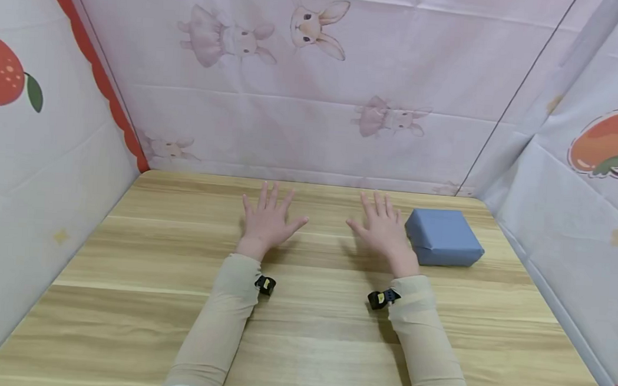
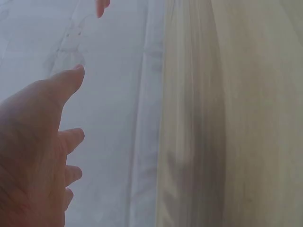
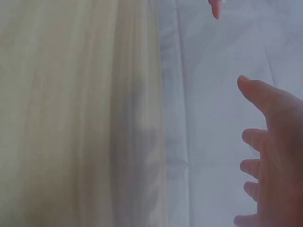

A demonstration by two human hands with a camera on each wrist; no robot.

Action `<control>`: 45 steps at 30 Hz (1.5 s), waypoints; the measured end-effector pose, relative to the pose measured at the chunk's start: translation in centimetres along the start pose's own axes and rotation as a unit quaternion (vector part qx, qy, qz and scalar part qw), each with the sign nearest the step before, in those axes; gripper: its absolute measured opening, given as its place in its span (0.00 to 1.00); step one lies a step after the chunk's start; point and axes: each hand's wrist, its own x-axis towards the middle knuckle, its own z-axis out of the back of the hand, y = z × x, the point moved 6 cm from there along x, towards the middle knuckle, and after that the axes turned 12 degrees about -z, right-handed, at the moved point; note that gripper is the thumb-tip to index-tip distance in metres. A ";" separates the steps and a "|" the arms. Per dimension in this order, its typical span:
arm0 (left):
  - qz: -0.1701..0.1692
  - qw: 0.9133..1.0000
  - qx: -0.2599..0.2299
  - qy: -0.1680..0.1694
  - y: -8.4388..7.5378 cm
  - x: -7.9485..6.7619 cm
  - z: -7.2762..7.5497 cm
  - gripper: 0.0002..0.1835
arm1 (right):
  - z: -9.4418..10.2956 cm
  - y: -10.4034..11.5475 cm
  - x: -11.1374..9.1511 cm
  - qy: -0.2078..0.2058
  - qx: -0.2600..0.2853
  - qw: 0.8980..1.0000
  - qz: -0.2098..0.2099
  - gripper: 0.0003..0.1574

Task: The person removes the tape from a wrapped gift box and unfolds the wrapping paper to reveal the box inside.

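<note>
My left hand [image 1: 268, 221] has its fingers spread and straight, palm down over the far half of the wooden table [image 1: 321, 347]. Facing it on the other side, my right hand [image 1: 385, 228] is spread the same way. Neither holds anything. A blue box-shaped block [image 1: 444, 234] with smooth flat faces lies just right of the right hand; from the head view I cannot tell whether they touch. In the left wrist view the left thumb and fingers [image 2: 71, 82] show in profile above the table. The right wrist view shows the right thumb and fingers [image 3: 255, 92] likewise.
A pink sheet with rabbit prints [image 1: 302, 133] hangs along the table's far edge. Fruit-printed white sheets flank it, a left one [image 1: 50, 171] and a right one [image 1: 568, 215]. Black wrist cameras are strapped on, the left [image 1: 265, 285] and the right [image 1: 383, 298].
</note>
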 end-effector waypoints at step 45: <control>-0.153 0.988 0.023 -0.022 -12.5 2.9 -2.6 0.44 | 8.4 -14.9 -3.8 -0.124 0.035 0.991 -0.030 0.48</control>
